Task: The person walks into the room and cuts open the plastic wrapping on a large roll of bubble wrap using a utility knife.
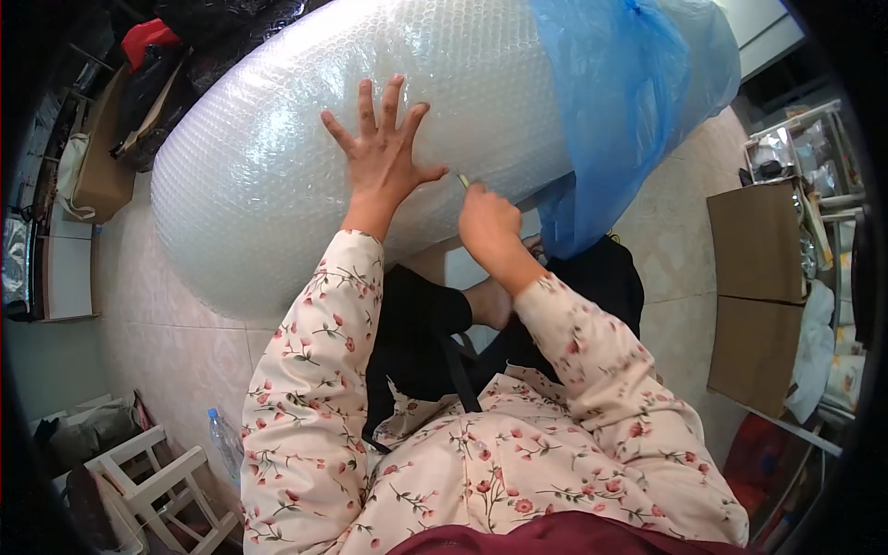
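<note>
A large roll of bubble wrap [277,176] lies across the floor in front of me, its right part covered by a blue plastic bag [610,120]. My left hand [384,153] rests on the bubble wrap with its fingers spread, holding nothing. Just to its right, my right hand [490,222] is closed around a small thin yellow-green tool [464,180]. The tool's tip points up toward the wrap, near my left thumb. Whether the tip touches the wrap is hard to tell.
Cardboard boxes [754,351] and a shelf of packaged items stand at the right. A plastic bottle [223,439] and a white stool [153,481] are at the lower left. Another cardboard box [102,157] and black bags are at the upper left.
</note>
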{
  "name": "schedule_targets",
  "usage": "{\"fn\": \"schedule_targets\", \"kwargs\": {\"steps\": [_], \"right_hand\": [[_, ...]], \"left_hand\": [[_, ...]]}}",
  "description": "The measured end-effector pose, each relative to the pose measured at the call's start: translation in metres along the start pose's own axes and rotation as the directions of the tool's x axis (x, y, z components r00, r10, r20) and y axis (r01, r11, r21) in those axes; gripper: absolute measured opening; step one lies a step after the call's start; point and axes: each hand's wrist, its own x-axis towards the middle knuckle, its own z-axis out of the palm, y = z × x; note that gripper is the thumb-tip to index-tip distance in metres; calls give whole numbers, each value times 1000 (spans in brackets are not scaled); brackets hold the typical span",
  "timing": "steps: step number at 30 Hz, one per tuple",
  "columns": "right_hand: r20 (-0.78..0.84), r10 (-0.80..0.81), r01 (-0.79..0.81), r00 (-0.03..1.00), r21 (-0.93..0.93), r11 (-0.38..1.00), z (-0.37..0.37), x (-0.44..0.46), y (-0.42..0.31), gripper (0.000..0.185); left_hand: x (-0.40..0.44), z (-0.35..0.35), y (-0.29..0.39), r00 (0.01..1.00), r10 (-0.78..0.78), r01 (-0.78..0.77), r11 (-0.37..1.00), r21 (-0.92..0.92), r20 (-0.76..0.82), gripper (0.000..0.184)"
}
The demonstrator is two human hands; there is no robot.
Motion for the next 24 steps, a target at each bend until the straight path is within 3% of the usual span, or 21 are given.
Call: {"fn": "schedule_targets", "kwargs": {"steps": [3,6,9,24], "right_hand": [[-10,53,-53,999,8,999,1,1,-5,18],[0,-15,15,1000,-17,1000,-8,-10,5,19],[115,57,-51,992,-53,997,-6,6,-8,19],[82,-5,12,997,-82,997,-22,-19,2,19]], "left_hand": [[0,-1,0,1000,3,-3,1000,3,-18,82],[2,0,-1,1000,-6,6,1000,-4,-30,82],[2,5,-2,1000,0,1,1000,10,-26,82],[7,6,-4,991,-19,13,999,-45,-132,74]]}}
